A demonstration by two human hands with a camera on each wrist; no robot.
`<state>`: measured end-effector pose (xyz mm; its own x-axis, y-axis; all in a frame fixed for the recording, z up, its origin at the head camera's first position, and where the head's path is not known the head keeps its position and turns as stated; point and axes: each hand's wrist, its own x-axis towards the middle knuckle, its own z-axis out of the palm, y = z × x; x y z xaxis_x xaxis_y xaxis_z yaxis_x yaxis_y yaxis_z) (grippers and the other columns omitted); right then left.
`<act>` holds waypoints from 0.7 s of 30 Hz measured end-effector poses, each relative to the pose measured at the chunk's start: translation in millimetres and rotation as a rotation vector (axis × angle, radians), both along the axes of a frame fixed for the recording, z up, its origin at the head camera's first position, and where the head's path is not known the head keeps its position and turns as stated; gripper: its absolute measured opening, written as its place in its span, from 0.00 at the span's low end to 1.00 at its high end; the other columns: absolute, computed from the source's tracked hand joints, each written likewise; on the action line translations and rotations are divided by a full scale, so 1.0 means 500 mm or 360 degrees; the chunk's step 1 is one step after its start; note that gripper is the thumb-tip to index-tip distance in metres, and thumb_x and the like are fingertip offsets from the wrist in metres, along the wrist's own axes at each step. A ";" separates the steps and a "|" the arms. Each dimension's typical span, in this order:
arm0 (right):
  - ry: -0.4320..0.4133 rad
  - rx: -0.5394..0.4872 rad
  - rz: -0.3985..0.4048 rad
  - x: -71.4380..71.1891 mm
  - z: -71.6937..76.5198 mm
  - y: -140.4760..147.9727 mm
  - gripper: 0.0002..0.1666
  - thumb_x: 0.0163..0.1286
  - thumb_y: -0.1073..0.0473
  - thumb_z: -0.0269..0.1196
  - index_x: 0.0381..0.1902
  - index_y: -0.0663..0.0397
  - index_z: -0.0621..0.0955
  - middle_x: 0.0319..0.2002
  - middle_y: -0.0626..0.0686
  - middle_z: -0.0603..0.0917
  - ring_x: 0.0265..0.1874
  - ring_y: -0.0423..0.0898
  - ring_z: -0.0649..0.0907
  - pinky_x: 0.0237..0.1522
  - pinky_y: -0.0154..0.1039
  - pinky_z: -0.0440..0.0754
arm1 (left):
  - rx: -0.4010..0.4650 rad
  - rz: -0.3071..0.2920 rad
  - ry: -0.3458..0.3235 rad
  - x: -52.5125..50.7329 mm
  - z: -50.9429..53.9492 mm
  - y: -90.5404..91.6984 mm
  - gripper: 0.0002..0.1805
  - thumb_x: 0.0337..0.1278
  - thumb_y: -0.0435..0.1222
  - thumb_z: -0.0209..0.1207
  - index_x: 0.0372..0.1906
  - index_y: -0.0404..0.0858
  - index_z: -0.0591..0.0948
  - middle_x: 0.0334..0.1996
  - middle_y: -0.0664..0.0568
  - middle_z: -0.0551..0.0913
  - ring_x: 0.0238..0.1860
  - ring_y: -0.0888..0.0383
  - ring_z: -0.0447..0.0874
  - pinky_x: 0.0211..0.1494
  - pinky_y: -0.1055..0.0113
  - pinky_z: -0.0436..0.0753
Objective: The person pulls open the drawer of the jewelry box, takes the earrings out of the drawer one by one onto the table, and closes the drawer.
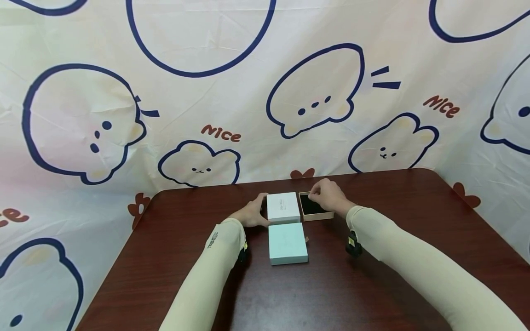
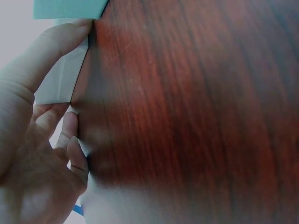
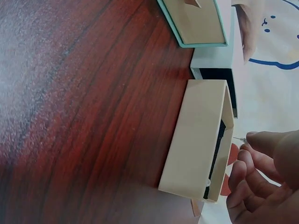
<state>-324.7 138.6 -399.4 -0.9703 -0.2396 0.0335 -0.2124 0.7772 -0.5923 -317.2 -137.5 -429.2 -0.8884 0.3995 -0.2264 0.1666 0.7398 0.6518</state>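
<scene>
My left hand (image 1: 251, 214) holds the white box sleeve (image 1: 283, 208) from its left, thumb (image 2: 70, 36) at the near corner and fingers toward the far side. Beside the sleeve, to the right, lies a beige box drawer (image 3: 194, 140) lined in black. Over this drawer, my right hand (image 1: 329, 196) pinches a tiny stud earring (image 3: 240, 139), its thin metal pin sticking out from the fingertips. A small whitish round piece (image 3: 208, 182) shows on the black lining. The right wrist view shows the sleeve's end open and dark inside.
A mint-green box (image 1: 288, 243) sits just in front of the white sleeve, a brown tab (image 3: 192, 3) on its beige end. Another brown tab (image 3: 195, 208) sticks out by the beige drawer. Behind the dark wooden table (image 1: 186, 276) hangs a printed cloth (image 1: 248, 105).
</scene>
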 end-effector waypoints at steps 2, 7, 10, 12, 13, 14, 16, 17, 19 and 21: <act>0.0001 -0.0012 0.0006 0.001 0.004 0.003 0.11 0.73 0.59 0.63 0.40 0.60 0.89 0.37 0.56 0.86 0.30 0.47 0.79 0.32 0.38 0.76 | 0.0010 -0.0006 0.0005 0.000 0.000 0.000 0.57 0.55 0.38 0.73 0.81 0.41 0.47 0.74 0.36 0.63 0.75 0.40 0.62 0.73 0.43 0.66; -0.0008 -0.0026 -0.0007 -0.002 0.008 0.010 0.12 0.73 0.57 0.63 0.41 0.60 0.88 0.37 0.56 0.86 0.30 0.47 0.79 0.34 0.39 0.76 | 0.0022 -0.0012 0.0009 0.001 0.001 0.000 0.56 0.55 0.38 0.72 0.80 0.41 0.48 0.74 0.36 0.64 0.74 0.40 0.64 0.73 0.43 0.67; -0.0008 -0.0016 -0.0015 -0.005 0.007 0.014 0.13 0.73 0.57 0.63 0.41 0.61 0.88 0.36 0.55 0.86 0.31 0.47 0.79 0.34 0.39 0.76 | 0.0020 -0.0008 0.0009 0.001 0.000 0.000 0.56 0.55 0.38 0.72 0.81 0.41 0.47 0.75 0.36 0.63 0.75 0.39 0.63 0.73 0.43 0.66; -0.0017 -0.0017 -0.0014 -0.007 0.006 0.017 0.13 0.73 0.56 0.63 0.42 0.61 0.88 0.35 0.56 0.86 0.30 0.47 0.80 0.33 0.38 0.77 | 0.0018 -0.0007 0.0011 0.001 -0.001 0.000 0.57 0.55 0.38 0.73 0.81 0.40 0.47 0.75 0.36 0.62 0.76 0.39 0.62 0.73 0.43 0.65; -0.0027 -0.0023 -0.0016 -0.007 0.006 0.019 0.13 0.73 0.56 0.63 0.42 0.61 0.88 0.36 0.56 0.87 0.30 0.47 0.81 0.33 0.38 0.78 | 0.0020 -0.0009 0.0010 0.000 -0.002 0.000 0.57 0.55 0.38 0.73 0.81 0.40 0.47 0.75 0.36 0.62 0.76 0.40 0.62 0.74 0.43 0.65; -0.0035 -0.0029 -0.0016 -0.008 0.006 0.021 0.13 0.73 0.56 0.63 0.42 0.61 0.88 0.36 0.57 0.87 0.30 0.46 0.82 0.32 0.38 0.79 | 0.0023 -0.0010 0.0009 0.000 -0.002 0.000 0.57 0.55 0.38 0.73 0.81 0.40 0.47 0.75 0.36 0.62 0.76 0.40 0.62 0.74 0.43 0.65; -0.0047 -0.0038 -0.0014 -0.008 0.006 0.024 0.14 0.74 0.56 0.63 0.43 0.62 0.88 0.36 0.59 0.87 0.29 0.46 0.84 0.31 0.37 0.80 | 0.0028 -0.0011 0.0010 0.000 -0.002 0.000 0.57 0.55 0.37 0.72 0.81 0.40 0.47 0.76 0.36 0.61 0.76 0.40 0.62 0.74 0.43 0.65; -0.0053 -0.0042 -0.0014 -0.008 0.007 0.026 0.14 0.74 0.56 0.63 0.43 0.62 0.88 0.37 0.59 0.87 0.28 0.45 0.84 0.31 0.37 0.80 | 0.0026 -0.0012 0.0008 0.000 -0.002 0.000 0.57 0.55 0.37 0.72 0.81 0.40 0.47 0.76 0.36 0.61 0.76 0.40 0.61 0.74 0.43 0.64; -0.0053 -0.0039 -0.0016 -0.008 0.007 0.028 0.14 0.74 0.56 0.63 0.43 0.62 0.87 0.37 0.60 0.88 0.27 0.45 0.84 0.30 0.37 0.79 | 0.0029 -0.0011 0.0006 0.000 -0.002 0.001 0.56 0.55 0.37 0.72 0.81 0.40 0.47 0.75 0.36 0.62 0.76 0.40 0.61 0.74 0.43 0.65; -0.0046 -0.0030 -0.0017 -0.007 0.009 0.030 0.15 0.74 0.55 0.62 0.43 0.62 0.87 0.37 0.60 0.88 0.26 0.44 0.83 0.30 0.37 0.79 | 0.0022 -0.0006 0.0010 0.000 -0.002 0.001 0.56 0.55 0.37 0.73 0.81 0.40 0.47 0.75 0.36 0.62 0.76 0.40 0.61 0.74 0.43 0.65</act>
